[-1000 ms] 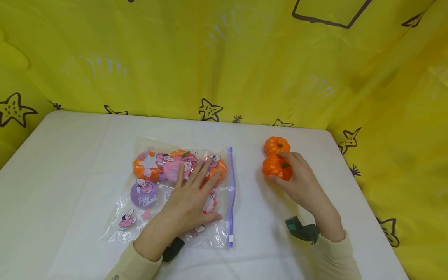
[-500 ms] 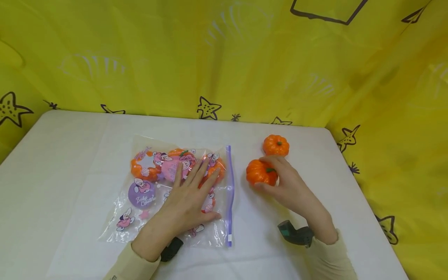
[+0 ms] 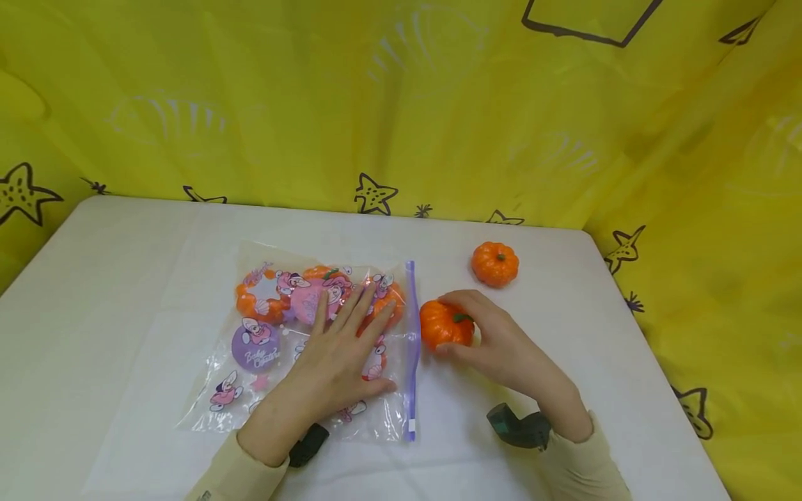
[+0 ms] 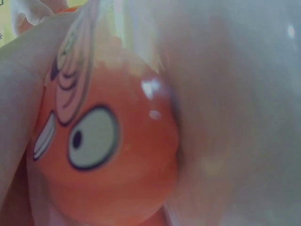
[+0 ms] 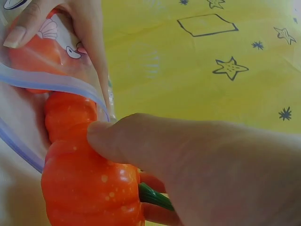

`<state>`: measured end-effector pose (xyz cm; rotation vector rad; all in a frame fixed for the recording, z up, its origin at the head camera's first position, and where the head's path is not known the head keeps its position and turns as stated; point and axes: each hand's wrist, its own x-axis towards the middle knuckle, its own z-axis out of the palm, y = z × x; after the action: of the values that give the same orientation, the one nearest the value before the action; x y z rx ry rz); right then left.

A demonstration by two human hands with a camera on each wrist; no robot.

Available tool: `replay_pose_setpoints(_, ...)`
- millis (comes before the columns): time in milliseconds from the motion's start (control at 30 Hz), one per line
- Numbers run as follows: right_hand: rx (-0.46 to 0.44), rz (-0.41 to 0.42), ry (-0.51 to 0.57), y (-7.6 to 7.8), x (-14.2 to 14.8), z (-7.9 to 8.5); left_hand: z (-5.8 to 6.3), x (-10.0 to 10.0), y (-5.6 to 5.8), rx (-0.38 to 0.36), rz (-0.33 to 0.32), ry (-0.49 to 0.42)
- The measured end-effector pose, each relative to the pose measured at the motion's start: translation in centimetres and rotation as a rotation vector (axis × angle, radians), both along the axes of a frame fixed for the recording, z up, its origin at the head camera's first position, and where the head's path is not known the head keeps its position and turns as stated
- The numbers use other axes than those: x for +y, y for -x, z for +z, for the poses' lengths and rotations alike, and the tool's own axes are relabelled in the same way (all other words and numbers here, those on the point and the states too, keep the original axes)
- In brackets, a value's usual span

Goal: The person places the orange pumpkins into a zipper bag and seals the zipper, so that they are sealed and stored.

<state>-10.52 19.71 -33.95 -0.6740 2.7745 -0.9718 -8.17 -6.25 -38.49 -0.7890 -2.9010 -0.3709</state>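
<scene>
A clear zip bag (image 3: 288, 410) with cartoon prints and a purple zip edge (image 3: 411, 362) lies flat on the table, several orange pumpkins inside it. My left hand (image 3: 332, 362) rests on top of the bag with straight, spread fingers. In my right hand (image 3: 507, 351), an orange toy pumpkin (image 3: 441, 327) with a green stem is gripped between thumb and fingers, right at the zip edge. The right wrist view shows the bag's two purple zip strips (image 5: 56, 84) parted, with the held pumpkin (image 5: 89, 188) at that mouth. Part of the bag's contents is hidden under my left hand.
One more orange pumpkin (image 3: 495, 264) sits on the white table (image 3: 583, 327) toward the back right. A yellow cloth (image 3: 301, 139) with sea-life drawings hangs behind and at the sides. A dark wrist camera (image 3: 520, 426) sticks out below my right wrist.
My right hand has carried the pumpkin leftward and nearer to me, away from the other pumpkin and up to the bag's zip edge. The left hand has stayed on the bag.
</scene>
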Motion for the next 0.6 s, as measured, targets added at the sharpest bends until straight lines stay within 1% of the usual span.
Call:
replay_pose_setpoints(133, -0.024, 0.013, -0.008, -0.2, -0.2, 0.0, 0.0, 0.0, -0.1, -0.005, 0.002, 0.003)
replay_pose_setpoints(400, -0.038, 0.047, -0.019, -0.3, -0.6, -0.5, 0.2, 0.1, 0.0, -0.01, 0.005, -0.003)
replay_pose_setpoints(600, -0.03, 0.109, 0.046, -0.2, -1.0, -1.3, 0.3, 0.1, 0.1, -0.035, 0.01, -0.008)
